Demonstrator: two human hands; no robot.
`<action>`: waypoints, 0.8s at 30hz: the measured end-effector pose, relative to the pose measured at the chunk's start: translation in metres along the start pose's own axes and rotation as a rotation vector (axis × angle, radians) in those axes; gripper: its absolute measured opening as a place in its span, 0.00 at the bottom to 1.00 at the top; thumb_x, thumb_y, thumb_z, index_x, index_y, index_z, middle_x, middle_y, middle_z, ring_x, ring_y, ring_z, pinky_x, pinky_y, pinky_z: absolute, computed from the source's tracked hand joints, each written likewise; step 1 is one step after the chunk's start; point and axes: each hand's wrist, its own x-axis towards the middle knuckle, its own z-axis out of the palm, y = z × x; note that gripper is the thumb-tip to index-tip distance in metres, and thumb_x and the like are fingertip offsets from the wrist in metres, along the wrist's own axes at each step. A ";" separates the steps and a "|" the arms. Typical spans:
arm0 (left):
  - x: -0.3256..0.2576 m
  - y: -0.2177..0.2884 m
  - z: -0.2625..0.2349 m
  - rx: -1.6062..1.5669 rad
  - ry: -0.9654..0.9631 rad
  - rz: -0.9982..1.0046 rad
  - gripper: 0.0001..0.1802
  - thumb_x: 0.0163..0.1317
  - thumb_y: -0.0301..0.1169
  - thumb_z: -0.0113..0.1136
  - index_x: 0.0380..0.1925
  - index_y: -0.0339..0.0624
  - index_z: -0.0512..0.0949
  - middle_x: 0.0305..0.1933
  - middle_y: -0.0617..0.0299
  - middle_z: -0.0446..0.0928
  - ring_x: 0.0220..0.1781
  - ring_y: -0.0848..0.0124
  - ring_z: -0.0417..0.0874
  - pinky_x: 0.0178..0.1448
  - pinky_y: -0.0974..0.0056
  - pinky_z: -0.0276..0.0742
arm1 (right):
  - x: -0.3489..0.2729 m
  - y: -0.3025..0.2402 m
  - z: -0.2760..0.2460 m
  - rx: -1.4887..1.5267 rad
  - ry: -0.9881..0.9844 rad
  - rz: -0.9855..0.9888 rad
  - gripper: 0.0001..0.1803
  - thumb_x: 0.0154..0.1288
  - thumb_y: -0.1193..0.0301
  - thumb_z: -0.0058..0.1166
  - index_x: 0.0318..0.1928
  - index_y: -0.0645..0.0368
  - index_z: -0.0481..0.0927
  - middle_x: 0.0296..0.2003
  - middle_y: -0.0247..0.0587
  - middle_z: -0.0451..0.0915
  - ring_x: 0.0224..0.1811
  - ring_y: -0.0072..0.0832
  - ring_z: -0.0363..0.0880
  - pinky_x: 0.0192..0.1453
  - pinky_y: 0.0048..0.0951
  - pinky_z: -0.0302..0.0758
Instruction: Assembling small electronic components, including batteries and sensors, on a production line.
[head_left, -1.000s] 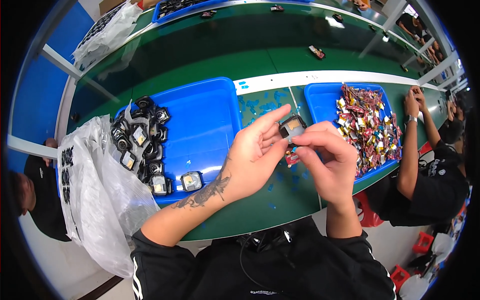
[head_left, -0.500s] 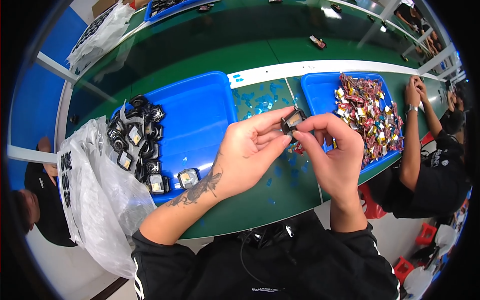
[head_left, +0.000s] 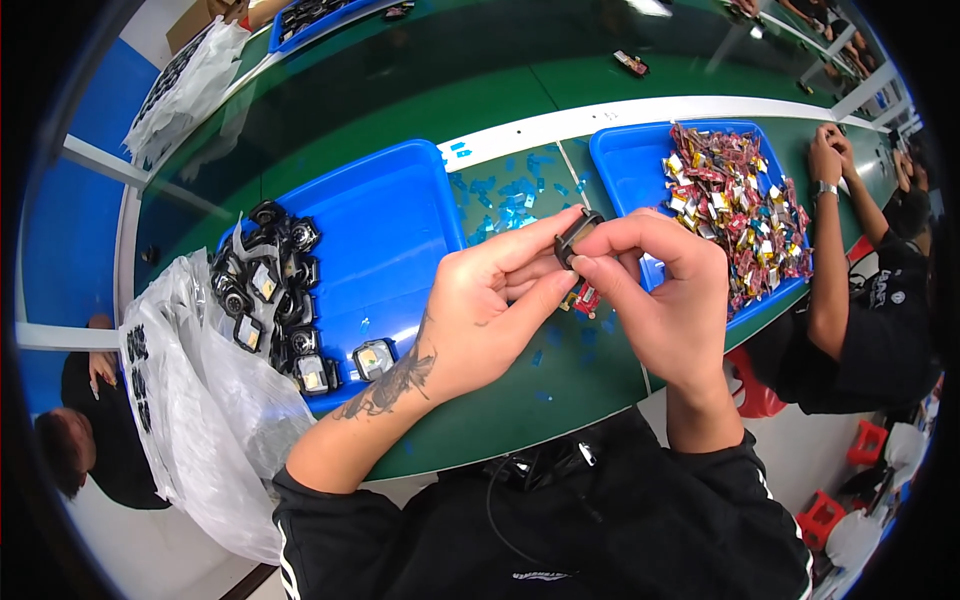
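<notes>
Head view: left hand (head_left: 490, 310) and right hand (head_left: 665, 295) both pinch a small black housing (head_left: 576, 236) above the green bench (head_left: 560, 370), fingers closed around it. Blue trays (head_left: 400, 215) flank it, keeping parts within reach.

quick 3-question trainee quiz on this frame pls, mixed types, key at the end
1. True or false: both hands grip the small black part.
2. Where is the pile of black parts? A) left blue tray B) right blue tray C) plastic bag
3. Fill in: the right blue tray holds a heap of small ____ pieces.

Key: 1 true, left hand and right hand pinch it together. 2 A, the left blue tray. 3 multicoloured.
</notes>
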 end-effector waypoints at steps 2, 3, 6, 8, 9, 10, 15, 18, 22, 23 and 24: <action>-0.001 0.000 0.001 0.023 -0.001 -0.004 0.26 0.66 0.16 0.53 0.65 0.30 0.67 0.58 0.49 0.77 0.58 0.67 0.80 0.63 0.63 0.76 | 0.000 -0.004 -0.002 0.028 0.010 0.045 0.05 0.53 0.79 0.65 0.31 0.57 0.84 0.23 0.32 0.79 0.19 0.21 0.68 0.28 0.25 0.62; -0.002 -0.001 0.000 0.044 -0.005 0.002 0.26 0.66 0.17 0.53 0.66 0.30 0.66 0.58 0.49 0.78 0.57 0.67 0.80 0.63 0.64 0.76 | 0.000 -0.006 -0.003 0.000 -0.022 0.069 0.05 0.53 0.78 0.65 0.30 0.57 0.83 0.23 0.32 0.79 0.19 0.22 0.68 0.29 0.27 0.62; -0.004 0.001 0.000 0.107 -0.022 0.019 0.26 0.66 0.17 0.53 0.66 0.32 0.67 0.57 0.49 0.79 0.57 0.68 0.81 0.62 0.65 0.76 | 0.001 -0.005 -0.006 -0.054 -0.047 0.023 0.07 0.51 0.79 0.66 0.28 0.58 0.79 0.23 0.30 0.76 0.23 0.21 0.67 0.30 0.25 0.61; -0.005 0.003 0.001 0.148 -0.029 0.032 0.26 0.67 0.17 0.52 0.66 0.32 0.67 0.57 0.50 0.79 0.56 0.69 0.81 0.61 0.65 0.76 | 0.000 -0.004 -0.007 -0.082 -0.047 -0.050 0.09 0.50 0.80 0.66 0.27 0.58 0.77 0.23 0.29 0.73 0.26 0.17 0.66 0.30 0.22 0.60; -0.005 0.005 0.000 0.185 -0.035 0.023 0.25 0.67 0.17 0.52 0.65 0.32 0.68 0.58 0.51 0.79 0.56 0.69 0.81 0.60 0.66 0.76 | -0.001 -0.005 -0.006 -0.128 -0.010 -0.090 0.11 0.50 0.80 0.66 0.26 0.58 0.74 0.24 0.29 0.71 0.26 0.19 0.65 0.31 0.23 0.60; -0.005 0.006 0.000 0.221 -0.040 0.013 0.25 0.67 0.17 0.52 0.65 0.32 0.69 0.58 0.51 0.79 0.55 0.69 0.81 0.60 0.66 0.76 | -0.002 -0.004 -0.005 -0.174 0.025 -0.130 0.14 0.49 0.80 0.67 0.26 0.58 0.71 0.24 0.29 0.68 0.27 0.20 0.64 0.31 0.23 0.59; -0.004 0.003 0.002 0.161 -0.059 0.072 0.24 0.68 0.17 0.50 0.64 0.32 0.70 0.59 0.52 0.78 0.58 0.70 0.80 0.60 0.67 0.76 | -0.007 0.001 -0.009 -0.126 0.053 -0.115 0.18 0.45 0.80 0.69 0.28 0.58 0.68 0.27 0.32 0.67 0.29 0.22 0.63 0.35 0.23 0.61; -0.005 0.004 0.003 0.132 -0.085 0.059 0.23 0.68 0.16 0.49 0.64 0.31 0.70 0.60 0.51 0.78 0.60 0.70 0.78 0.62 0.66 0.75 | -0.005 0.002 -0.009 -0.110 0.096 -0.152 0.20 0.44 0.80 0.69 0.32 0.58 0.69 0.32 0.36 0.69 0.35 0.25 0.67 0.42 0.25 0.66; -0.006 0.002 0.001 0.097 -0.075 0.026 0.23 0.69 0.16 0.49 0.64 0.29 0.68 0.61 0.49 0.76 0.61 0.67 0.78 0.64 0.65 0.74 | -0.005 0.009 -0.003 0.005 0.051 -0.130 0.23 0.43 0.81 0.69 0.38 0.59 0.69 0.41 0.42 0.71 0.48 0.30 0.71 0.56 0.30 0.68; -0.007 0.005 0.003 0.098 -0.073 0.027 0.23 0.69 0.16 0.49 0.64 0.29 0.68 0.61 0.49 0.76 0.61 0.67 0.78 0.64 0.65 0.74 | -0.005 0.010 -0.002 0.006 0.051 -0.132 0.23 0.43 0.81 0.69 0.38 0.59 0.69 0.41 0.42 0.71 0.48 0.30 0.71 0.56 0.30 0.68; -0.007 0.010 0.008 0.040 -0.032 0.040 0.23 0.68 0.16 0.49 0.64 0.26 0.67 0.60 0.46 0.76 0.60 0.64 0.78 0.63 0.63 0.76 | -0.003 0.011 -0.002 0.072 0.093 -0.139 0.22 0.44 0.79 0.70 0.38 0.60 0.71 0.40 0.41 0.73 0.44 0.30 0.72 0.51 0.30 0.70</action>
